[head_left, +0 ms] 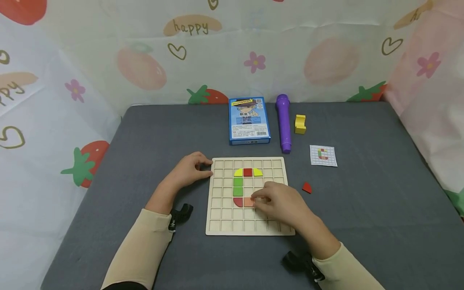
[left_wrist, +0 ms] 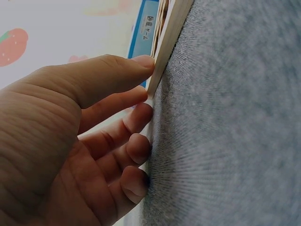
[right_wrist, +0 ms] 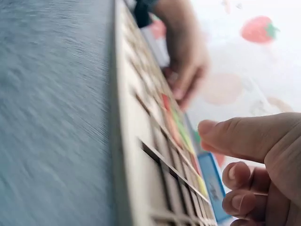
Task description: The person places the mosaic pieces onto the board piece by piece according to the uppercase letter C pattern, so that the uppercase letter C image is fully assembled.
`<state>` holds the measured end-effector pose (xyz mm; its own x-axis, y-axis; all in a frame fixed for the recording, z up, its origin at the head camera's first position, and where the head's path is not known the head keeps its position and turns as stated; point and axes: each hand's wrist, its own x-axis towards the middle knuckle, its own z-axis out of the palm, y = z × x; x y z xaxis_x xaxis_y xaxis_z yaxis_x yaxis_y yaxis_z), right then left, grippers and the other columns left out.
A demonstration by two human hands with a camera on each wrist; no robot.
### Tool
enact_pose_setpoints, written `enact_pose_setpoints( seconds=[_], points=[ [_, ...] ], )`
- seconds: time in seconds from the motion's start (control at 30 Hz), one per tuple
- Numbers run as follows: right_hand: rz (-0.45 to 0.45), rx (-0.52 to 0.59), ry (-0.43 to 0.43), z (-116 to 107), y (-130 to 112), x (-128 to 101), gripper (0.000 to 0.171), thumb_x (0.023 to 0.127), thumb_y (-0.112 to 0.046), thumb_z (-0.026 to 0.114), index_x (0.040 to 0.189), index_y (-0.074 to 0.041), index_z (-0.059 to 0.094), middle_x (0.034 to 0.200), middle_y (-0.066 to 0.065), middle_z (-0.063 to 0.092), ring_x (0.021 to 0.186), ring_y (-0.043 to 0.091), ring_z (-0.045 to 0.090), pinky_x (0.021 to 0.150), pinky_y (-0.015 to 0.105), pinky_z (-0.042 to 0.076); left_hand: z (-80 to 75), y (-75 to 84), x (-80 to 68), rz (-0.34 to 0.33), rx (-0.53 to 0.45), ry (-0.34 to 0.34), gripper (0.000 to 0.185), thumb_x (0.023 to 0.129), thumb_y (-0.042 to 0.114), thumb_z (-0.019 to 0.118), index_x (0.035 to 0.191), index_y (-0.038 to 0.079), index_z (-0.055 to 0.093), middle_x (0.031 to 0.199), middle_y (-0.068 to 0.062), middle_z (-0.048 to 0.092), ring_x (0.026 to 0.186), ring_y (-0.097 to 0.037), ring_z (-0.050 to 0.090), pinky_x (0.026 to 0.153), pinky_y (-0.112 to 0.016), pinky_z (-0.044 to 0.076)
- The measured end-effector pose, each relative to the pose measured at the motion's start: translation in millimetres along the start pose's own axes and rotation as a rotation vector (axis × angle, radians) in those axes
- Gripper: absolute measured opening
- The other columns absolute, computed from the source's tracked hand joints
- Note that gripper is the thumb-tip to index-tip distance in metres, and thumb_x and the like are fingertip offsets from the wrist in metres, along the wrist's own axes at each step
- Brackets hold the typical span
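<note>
A pale wooden grid board (head_left: 221, 225) lies on the table. My left hand (head_left: 190, 167) touches its left edge near the far corner with thumb and index fingertips; in the left wrist view the other fingers are loosely bent. Over the board's middle, my right hand (head_left: 280, 201) has its fingertips at an orange square tile (head_left: 248, 202). The right wrist view shows thumb and fingers apart, holding nothing. Beside the orange tile sits a dark red quarter-round tile (head_left: 237, 202). Green tiles (head_left: 237, 187) run up the column, topped by a yellow rounded tile (head_left: 238, 172), a red square tile (head_left: 247, 172) and another yellow tile (head_left: 257, 172).
Right of the board lies a loose red rounded tile (head_left: 307, 187), with a small pattern card (head_left: 323, 161) behind it. A blue box (head_left: 249, 121), a purple microphone-shaped object (head_left: 284, 121) and a yellow block (head_left: 300, 124) are at the back of the grey table (head_left: 362, 225).
</note>
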<state>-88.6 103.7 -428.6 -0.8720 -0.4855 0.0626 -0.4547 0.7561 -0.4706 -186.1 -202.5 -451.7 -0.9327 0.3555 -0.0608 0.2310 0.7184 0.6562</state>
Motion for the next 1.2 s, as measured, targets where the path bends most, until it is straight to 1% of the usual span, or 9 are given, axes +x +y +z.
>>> enact_pose_setpoints(
  seconds=[0.1, 0.2, 0.4, 0.5, 0.57, 0.67, 0.9, 1.07, 1.2],
  points=[
    [0.039, 0.069, 0.057, -12, 13, -6, 0.017, 0.084, -0.027, 0.072, 0.1, -0.021, 0.075, 0.071, -0.013, 0.049, 0.064, 0.006, 0.045, 0.057, 0.027, 0.039, -0.8, 0.3, -0.6, -0.008, -0.014, 0.006, 0.036, 0.082, 0.025, 0.075, 0.114, 0.011, 0.069, 0.1, -0.001, 0.056, 0.075, -0.019, 0.046, 0.065, -0.034, 0.039],
    [0.097, 0.102, 0.077, -26, 31, -13, 0.019, 0.084, -0.02, 0.071, 0.103, -0.016, 0.074, 0.075, -0.008, 0.05, 0.066, 0.011, 0.045, 0.058, 0.03, 0.039, -1.3, 0.6, -0.7, -0.007, -0.019, 0.012, 0.035, 0.082, 0.025, 0.075, 0.114, 0.011, 0.069, 0.1, -0.001, 0.056, 0.077, -0.02, 0.046, 0.066, -0.034, 0.039],
    [0.239, 0.066, 0.01, -45, 68, -27, 0.032, 0.085, -0.003, 0.062, 0.113, -0.015, 0.07, 0.086, 0.002, 0.051, 0.071, 0.018, 0.046, 0.059, 0.032, 0.038, -1.2, 1.1, -1.0, -0.003, -0.009, 0.008, 0.036, 0.082, 0.025, 0.075, 0.114, 0.01, 0.069, 0.1, -0.001, 0.057, 0.076, -0.019, 0.046, 0.066, -0.034, 0.039],
    [0.274, 0.016, -0.023, -50, 80, -32, 0.04, 0.083, 0.004, 0.056, 0.114, -0.017, 0.071, 0.089, 0.005, 0.049, 0.071, 0.02, 0.044, 0.059, 0.032, 0.037, -1.1, 1.1, -1.1, -0.001, 0.005, 0.008, 0.036, 0.082, 0.026, 0.075, 0.114, 0.01, 0.069, 0.101, -0.001, 0.057, 0.073, -0.019, 0.046, 0.064, -0.034, 0.039],
    [0.28, 0.002, -0.041, -51, 86, -35, 0.042, 0.081, 0.006, 0.057, 0.113, -0.017, 0.072, 0.088, 0.006, 0.047, 0.07, 0.021, 0.044, 0.059, 0.033, 0.036, -0.8, 0.8, -0.9, 0.001, 0.01, 0.008, 0.036, 0.082, 0.026, 0.075, 0.114, 0.01, 0.069, 0.101, -0.002, 0.057, 0.072, -0.019, 0.046, 0.063, -0.034, 0.039],
    [0.285, 0.005, -0.049, -51, 92, -36, 0.038, 0.08, 0.005, 0.064, 0.109, -0.017, 0.074, 0.089, 0.006, 0.048, 0.072, 0.022, 0.045, 0.061, 0.033, 0.037, -0.2, 0.2, -0.8, 0.005, 0.019, 0.008, 0.036, 0.082, 0.026, 0.075, 0.114, 0.011, 0.069, 0.101, -0.002, 0.057, 0.07, -0.018, 0.046, 0.062, -0.033, 0.039],
    [0.297, 0.013, -0.032, -48, 97, -38, 0.032, 0.08, 0.001, 0.07, 0.105, -0.018, 0.074, 0.09, 0.005, 0.049, 0.073, 0.022, 0.046, 0.062, 0.034, 0.038, 1.2, -0.5, -0.1, 0.011, 0.027, 0.01, 0.035, 0.082, 0.026, 0.075, 0.113, 0.01, 0.069, 0.103, -0.002, 0.057, 0.069, -0.018, 0.045, 0.062, -0.033, 0.039],
    [0.234, 0.043, 0.034, -46, 95, -37, 0.025, 0.082, -0.004, 0.071, 0.106, -0.015, 0.071, 0.102, 0.006, 0.048, 0.079, 0.022, 0.047, 0.067, 0.037, 0.038, 1.7, -1.1, 0.2, 0.012, 0.022, 0.014, 0.035, 0.082, 0.026, 0.075, 0.113, 0.01, 0.069, 0.103, -0.002, 0.057, 0.07, -0.018, 0.046, 0.062, -0.033, 0.039],
    [0.157, 0.104, 0.109, -45, 87, -34, 0.025, 0.084, -0.007, 0.071, 0.108, -0.014, 0.068, 0.106, 0.0, 0.054, 0.079, 0.018, 0.046, 0.067, 0.036, 0.038, 1.8, -1.2, 0.1, 0.014, 0.021, 0.017, 0.035, 0.081, 0.025, 0.076, 0.112, 0.011, 0.069, 0.102, -0.002, 0.057, 0.07, -0.018, 0.046, 0.063, -0.033, 0.039]
  ],
)
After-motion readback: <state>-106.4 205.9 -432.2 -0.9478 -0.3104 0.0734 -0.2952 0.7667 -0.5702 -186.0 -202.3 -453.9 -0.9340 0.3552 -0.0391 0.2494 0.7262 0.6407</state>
